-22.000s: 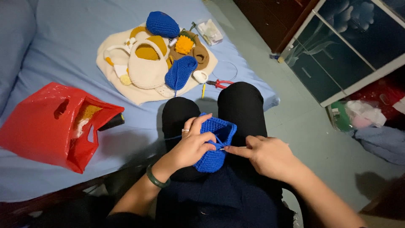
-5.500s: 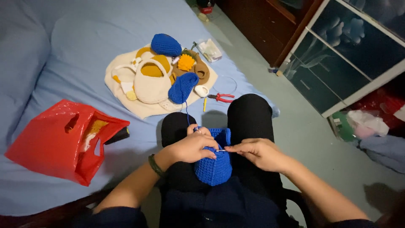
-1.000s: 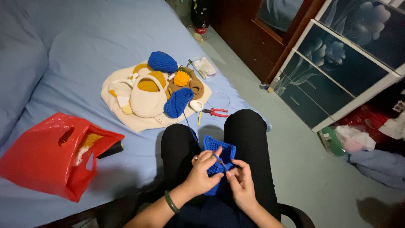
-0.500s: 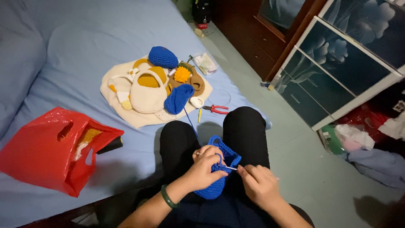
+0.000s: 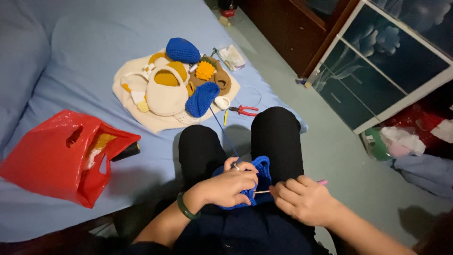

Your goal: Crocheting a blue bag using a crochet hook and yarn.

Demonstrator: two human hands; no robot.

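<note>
On my lap, over black trousers, lies a blue crocheted piece (image 5: 262, 173). My left hand (image 5: 226, 186) grips its near edge, fingers curled over the fabric. My right hand (image 5: 302, 199) holds a thin crochet hook (image 5: 262, 191) with a pink end, its tip pointing into the piece. A blue yarn strand (image 5: 223, 131) runs from the piece up to a blue yarn ball (image 5: 201, 99) on the bed. A green bangle sits on my left wrist.
A cream cloth (image 5: 155, 120) on the blue bed carries a cream crocheted bag (image 5: 165, 94), another blue ball (image 5: 183, 50) and yellow and brown pieces. Red-handled pliers (image 5: 243, 110) lie beside it. A red plastic bag (image 5: 61, 156) sits left. A glass-door cabinet (image 5: 391, 61) stands right.
My right hand has drawn back toward the blue piece, and both hands sit lower on my lap. The view has tipped slightly.
</note>
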